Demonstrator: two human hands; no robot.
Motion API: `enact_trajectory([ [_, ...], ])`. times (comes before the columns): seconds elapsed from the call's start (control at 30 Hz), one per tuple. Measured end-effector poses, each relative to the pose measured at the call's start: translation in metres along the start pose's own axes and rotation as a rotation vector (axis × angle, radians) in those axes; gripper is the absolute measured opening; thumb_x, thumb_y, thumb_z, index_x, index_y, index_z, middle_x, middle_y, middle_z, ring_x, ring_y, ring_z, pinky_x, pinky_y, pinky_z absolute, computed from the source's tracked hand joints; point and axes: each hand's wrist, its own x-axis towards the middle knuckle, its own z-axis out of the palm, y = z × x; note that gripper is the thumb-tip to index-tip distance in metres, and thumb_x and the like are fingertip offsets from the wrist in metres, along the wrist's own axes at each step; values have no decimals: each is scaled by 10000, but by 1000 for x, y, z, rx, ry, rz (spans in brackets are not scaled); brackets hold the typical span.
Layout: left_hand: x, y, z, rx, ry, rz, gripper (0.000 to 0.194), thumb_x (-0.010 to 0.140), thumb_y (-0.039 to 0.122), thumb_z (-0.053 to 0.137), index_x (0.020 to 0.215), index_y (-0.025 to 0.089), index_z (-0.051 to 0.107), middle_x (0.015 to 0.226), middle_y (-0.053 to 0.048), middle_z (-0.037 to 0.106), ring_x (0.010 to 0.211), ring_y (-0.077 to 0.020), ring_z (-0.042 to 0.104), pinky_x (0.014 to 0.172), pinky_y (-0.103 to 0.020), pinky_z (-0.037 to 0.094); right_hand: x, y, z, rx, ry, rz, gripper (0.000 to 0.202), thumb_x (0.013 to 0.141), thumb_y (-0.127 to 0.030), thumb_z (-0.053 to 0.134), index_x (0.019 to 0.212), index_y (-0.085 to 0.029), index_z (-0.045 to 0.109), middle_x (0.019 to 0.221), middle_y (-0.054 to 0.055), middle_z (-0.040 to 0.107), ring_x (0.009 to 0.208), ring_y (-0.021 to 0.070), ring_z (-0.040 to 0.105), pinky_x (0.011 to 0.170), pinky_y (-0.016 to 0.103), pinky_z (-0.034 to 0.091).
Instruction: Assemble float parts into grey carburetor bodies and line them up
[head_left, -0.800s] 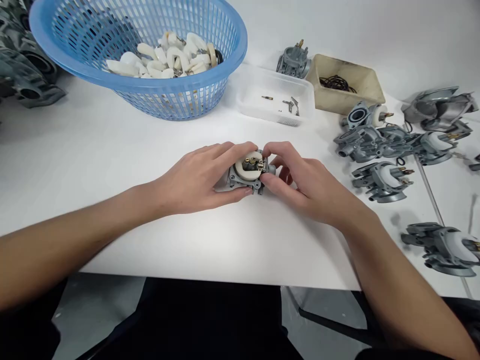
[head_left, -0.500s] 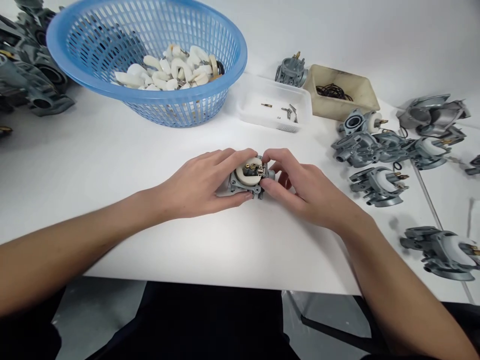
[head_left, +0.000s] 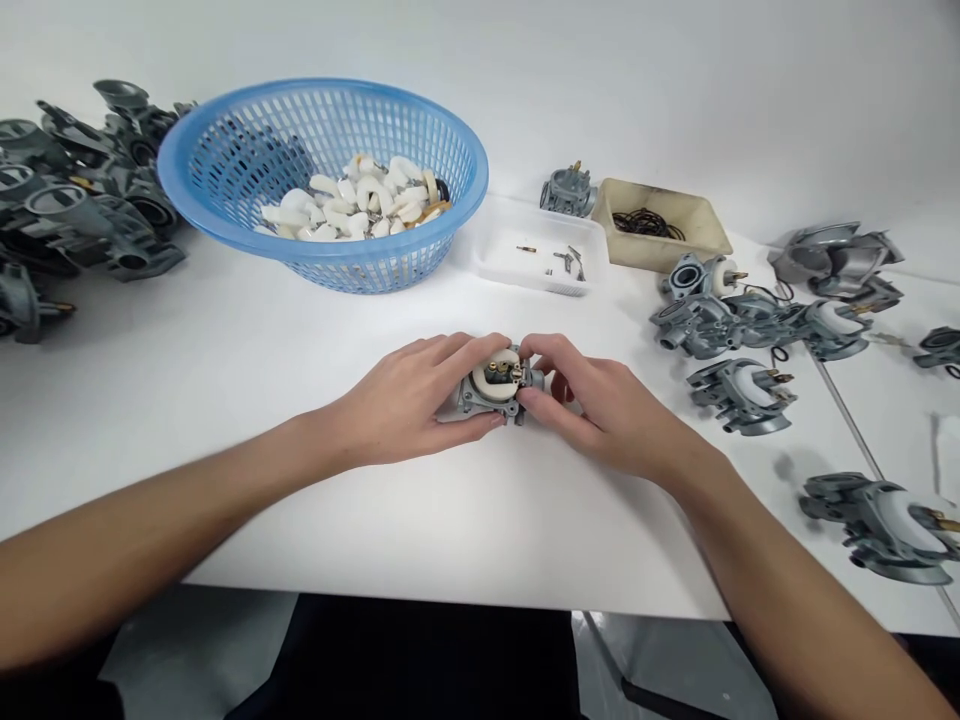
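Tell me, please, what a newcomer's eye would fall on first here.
Probably the large blue basket at the back, left of centre, with white pieces heaped inside. Next, mid-table, the left hand and right hand are on a grey metal part bearing a cream C-shaped piece. Similar metal bodies lie along the right side.

Black clothing, details lost in the dark, bottom centre! Lower left, a bare left forearm; lower right, a bare right forearm; and there, mid-frame, left hand and right hand, both bare, slender-fingered.
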Motion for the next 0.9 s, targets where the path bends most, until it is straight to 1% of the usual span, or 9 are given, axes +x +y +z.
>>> enact_trajectory([
  [0.3, 0, 0, 0, -25, 2, 3, 592, 978, 465, 602, 1473, 256, 352, 1313, -83, 632, 1112, -270, 654, 942, -396, 505, 2, 2, 1, -14, 16, -31, 300, 1052, -385, 498, 1328, -284, 442, 880, -24, 699, 677, 161, 632, 654, 285, 441],
  [0.37, 0, -1, 0, -32, 3, 5, 590, 976, 463, 604, 1469, 260, 352, 1318, -84, 631, 1109, -269, 654, 947, -402, 505, 2, 3, 2, -13, 26, -42, 302, 1052, -389, 504, 1328, -281, 448, 933, -10, 709, 696, 161, 635, 662, 289, 451],
  [0.43, 0, -1, 0, -34, 7, 6, 590, 976, 467, 605, 1468, 262, 354, 1317, -83, 633, 1113, -269, 652, 949, -406, 506, 2, 4, 3, -23, 52, -63, 304, 1051, -398, 511, 1324, -275, 458, 1038, 16, 709, 723, 159, 631, 677, 295, 462],
  [0.5, 0, -1, 0, -34, 5, 0, 591, 977, 467, 605, 1471, 261, 355, 1311, -83, 636, 1120, -270, 651, 951, -408, 508, 1, 6, 5, -39, 82, -89, 305, 1050, -410, 516, 1317, -270, 470, 1128, 35, 686, 735, 152, 617, 684, 299, 466],
  [0.53, 0, -1, -1, -33, 1, -3, 593, 978, 468, 604, 1474, 260, 355, 1312, -84, 636, 1125, -272, 651, 953, -410, 508, 1, 6, 5, -46, 92, -99, 303, 1050, -415, 516, 1312, -268, 476, 1137, 35, 675, 730, 147, 606, 680, 298, 465],
  [0.7, -1, 0, -1, -39, -5, -7, 618, 974, 474, 608, 1489, 254, 348, 1357, -91, 620, 1162, -282, 644, 976, -419, 506, 1, 9, 7, -68, 105, -122, 273, 1059, -405, 499, 1292, -263, 490, 1054, 10, 639, 700, 133, 583, 650, 283, 448],
  [0.9, -1, 0, 0, -59, -7, -8, 623, 972, 500, 600, 1486, 255, 348, 1385, -104, 609, 1187, -297, 639, 990, -441, 506, 1, 8, 9, -98, 125, -152, 241, 1059, -368, 489, 1275, -260, 489, 1052, 24, 658, 724, 149, 596, 655, 291, 457],
])
